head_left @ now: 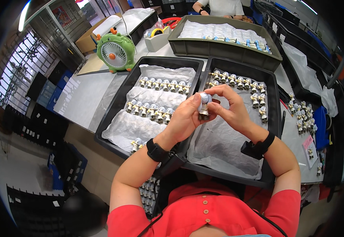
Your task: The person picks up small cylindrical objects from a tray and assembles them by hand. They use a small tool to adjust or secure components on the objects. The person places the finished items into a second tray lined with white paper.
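Between both hands I hold a small figurine (204, 104) with a pale blue and white head, a white body and a dark base. My left hand (185, 116) pinches it from the left, while the fingers of my right hand (232, 107) close on its right side. Below my hands lies the right black tray (273, 130), lined with white paper; similar figurines (241, 83) stand along its far side and right edge. The left black tray (118, 106) carries rows of matching figurines (150, 110) on folded paper, a few near my left wrist.
A green animal-shaped fan (116, 51) stands at the far left. Behind the trays sits a larger olive bin (223, 51) with paper and bluish figurines. Loose figurines (304, 116) crowd the table at right, beside a blue container (321, 122). Across the table a person (223, 8) sits.
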Tool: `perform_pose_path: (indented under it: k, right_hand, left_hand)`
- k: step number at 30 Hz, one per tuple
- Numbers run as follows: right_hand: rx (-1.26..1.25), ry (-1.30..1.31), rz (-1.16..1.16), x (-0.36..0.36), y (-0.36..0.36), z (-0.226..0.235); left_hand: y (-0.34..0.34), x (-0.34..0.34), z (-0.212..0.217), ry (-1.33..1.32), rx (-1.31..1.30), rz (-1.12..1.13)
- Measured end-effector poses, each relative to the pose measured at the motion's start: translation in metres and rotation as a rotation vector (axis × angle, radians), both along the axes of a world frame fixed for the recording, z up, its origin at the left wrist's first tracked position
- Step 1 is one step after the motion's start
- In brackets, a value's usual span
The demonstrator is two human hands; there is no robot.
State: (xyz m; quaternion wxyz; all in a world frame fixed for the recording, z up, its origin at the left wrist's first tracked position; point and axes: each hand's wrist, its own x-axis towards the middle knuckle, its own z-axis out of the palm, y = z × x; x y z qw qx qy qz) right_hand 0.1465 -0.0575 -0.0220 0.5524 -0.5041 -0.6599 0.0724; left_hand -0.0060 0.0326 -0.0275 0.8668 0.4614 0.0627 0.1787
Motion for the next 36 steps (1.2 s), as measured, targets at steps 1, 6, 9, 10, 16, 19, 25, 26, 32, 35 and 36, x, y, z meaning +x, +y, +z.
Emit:
perform_pose_path:
  k: [1,6,9,10,16,19,25,26,32,35,36]
  right_hand:
    - [0.007,0.007,0.000,0.000,0.001,0.000]
    - [-0.144,0.048,0.023,0.002,-0.005,0.004]
    - [-0.082,0.029,0.001,0.000,-0.004,0.003]
    - [-0.038,0.017,-0.019,-0.001,-0.002,0.001]
    - [0.139,-0.159,-0.107,-0.010,-0.001,0.002]
    - [0.089,-0.206,-0.161,-0.012,-0.001,-0.007]
    - [0.109,-0.237,-0.232,-0.014,0.000,-0.008]
    - [0.113,-0.248,-0.235,-0.013,0.000,-0.007]
    - [0.191,-0.280,-0.195,-0.009,-0.002,-0.004]
    - [0.208,-0.257,-0.199,-0.008,-0.001,-0.004]
    - [0.214,-0.242,-0.198,-0.008,0.000,-0.005]
  left_hand:
    - [0.000,0.000,-0.001,-0.004,0.012,0.000]
    - [-0.001,0.002,-0.002,-0.037,0.074,0.039]
    - [-0.002,0.002,-0.002,-0.038,0.068,0.070]
    - [-0.002,0.002,-0.002,-0.040,0.057,0.089]
    - [0.006,0.001,-0.002,-0.124,-0.036,0.198]
    - [0.003,0.004,0.000,-0.148,-0.047,0.222]
    - [0.004,0.000,-0.001,-0.147,-0.045,0.187]
    - [0.006,-0.001,-0.004,-0.149,-0.042,0.176]
    - [0.000,-0.001,0.007,-0.196,-0.001,0.182]
    - [0.001,-0.002,0.010,-0.242,0.012,0.171]
    - [0.002,-0.003,0.010,-0.257,0.015,0.162]
